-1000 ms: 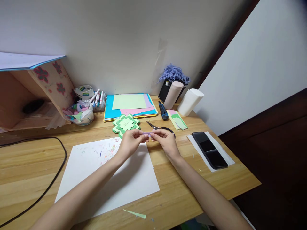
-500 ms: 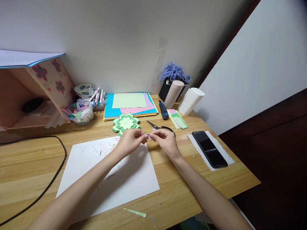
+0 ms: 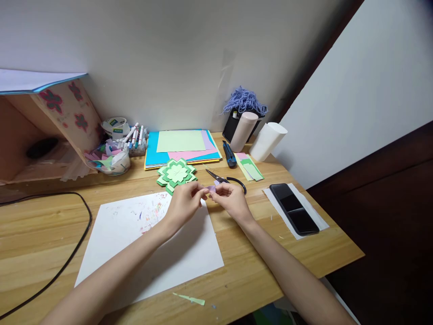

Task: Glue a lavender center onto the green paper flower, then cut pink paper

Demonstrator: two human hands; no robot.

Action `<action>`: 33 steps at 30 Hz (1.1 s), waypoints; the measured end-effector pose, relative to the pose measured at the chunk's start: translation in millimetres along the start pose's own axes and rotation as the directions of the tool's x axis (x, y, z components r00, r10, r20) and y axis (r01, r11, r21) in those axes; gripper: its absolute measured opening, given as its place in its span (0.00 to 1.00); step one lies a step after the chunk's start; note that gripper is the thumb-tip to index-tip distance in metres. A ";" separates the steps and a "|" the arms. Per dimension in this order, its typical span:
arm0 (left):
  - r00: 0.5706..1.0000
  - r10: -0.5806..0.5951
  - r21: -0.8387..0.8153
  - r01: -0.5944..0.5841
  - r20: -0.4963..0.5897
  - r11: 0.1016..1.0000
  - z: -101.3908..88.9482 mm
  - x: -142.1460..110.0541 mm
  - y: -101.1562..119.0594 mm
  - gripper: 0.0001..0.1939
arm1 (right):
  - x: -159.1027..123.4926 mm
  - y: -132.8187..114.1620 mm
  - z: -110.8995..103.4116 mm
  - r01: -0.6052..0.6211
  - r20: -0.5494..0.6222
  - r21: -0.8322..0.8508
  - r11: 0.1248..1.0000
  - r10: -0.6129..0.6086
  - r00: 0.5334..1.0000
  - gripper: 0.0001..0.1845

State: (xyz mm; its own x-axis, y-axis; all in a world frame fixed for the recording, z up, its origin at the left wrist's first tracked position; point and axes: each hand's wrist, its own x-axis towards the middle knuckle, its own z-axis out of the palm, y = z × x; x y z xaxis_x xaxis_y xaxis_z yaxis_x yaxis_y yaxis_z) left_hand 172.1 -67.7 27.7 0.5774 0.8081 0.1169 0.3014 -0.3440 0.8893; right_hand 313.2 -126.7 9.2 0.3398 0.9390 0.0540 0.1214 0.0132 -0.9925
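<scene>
So, both hands are in close. The left hand (image 3: 184,201) has its thumb and fingers pinched narrow on the purple paper (image 3: 212,188), and the right hand (image 3: 233,201) pinches the other side of it, also narrow. The paper sits up between the fingertips, above the desk (image 3: 250,271), just in front of the scissors (image 3: 221,179). It's tiny and half hidden, so I can't tell if it's creased or just bent.

My two cents: with a bit that small, go light. Let one hand be the anchor and the other do the fine moving, cos if both pull at once it'll probably warp or tear. Line the edges up before pressing anything, then press from the middle out with a fingertip. Thumbs close together looks right to me, it gives way more control.

Watch the scissors though: the blades look apart and the knuckles are pretty near. I'd slide them away a bit, towards the knife (image 3: 230,155).

The green flower (image 3: 176,172) is just beyond the left hand, so I'd lift that wrist rather than drag it, or the layers might get bumped. The white sheet (image 3: 111,234) lies under the left forearm, easy to shove by accident. Phone's (image 3: 294,210) well off to the right, no worries there.
</scene>
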 end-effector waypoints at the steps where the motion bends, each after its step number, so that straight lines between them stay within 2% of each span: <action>1: 1.000 -0.013 -0.008 0.014 0.006 1.000 -0.1 0.9 -1.0 0.12 | 0.1 0.6 -0.5 -0.004 0.007 -0.006 1.000 0.004 1.000 0.11; 6: 0.996 -0.058 -0.047 0.061 0.071 0.997 -2.3 5.4 -4.7 0.13 | 1.9 5.1 -3.1 -0.021 0.048 0.022 1.000 0.020 0.999 0.11; 10: 0.995 -0.028 -0.002 0.028 0.091 1.000 -4.0 5.7 -4.6 0.13 | 3.6 7.4 -3.6 0.001 0.030 0.017 1.000 -0.002 1.000 0.11; 15: 0.997 0.004 0.015 -0.005 0.083 1.000 -2.0 2.9 -3.8 0.13 | 3.6 7.1 -2.6 0.016 0.075 0.004 1.000 -0.017 0.997 0.12; 19: 0.993 0.020 0.065 -0.028 0.112 0.997 -2.7 3.5 -2.8 0.13 | 3.1 6.4 -4.5 0.013 0.079 -0.019 1.000 -0.011 0.997 0.12; 26: 0.989 0.012 0.182 -0.039 0.150 0.982 -8.7 9.5 -2.2 0.12 | 10.1 7.2 -11.5 0.020 0.185 0.015 1.000 -0.023 0.983 0.16; 30: 0.991 0.054 0.268 -0.086 0.125 0.960 -10.5 5.8 -1.7 0.11 | 5.0 4.0 -6.1 0.039 0.179 0.013 0.999 -0.041 0.983 0.13; 33: 0.991 0.056 0.260 -0.085 0.119 0.962 -12.5 -3.8 -2.9 0.10 | -2.8 2.5 4.1 -0.002 0.192 0.030 1.000 -0.003 0.981 0.12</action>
State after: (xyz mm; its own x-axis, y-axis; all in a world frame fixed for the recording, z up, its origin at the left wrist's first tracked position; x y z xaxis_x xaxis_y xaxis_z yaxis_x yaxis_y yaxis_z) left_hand 159.5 -63.8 30.2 0.6796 0.7249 0.1127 0.4381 -0.5242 0.7303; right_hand 308.7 -127.9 6.2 0.1543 0.9874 0.0355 0.0929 0.0213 -0.9955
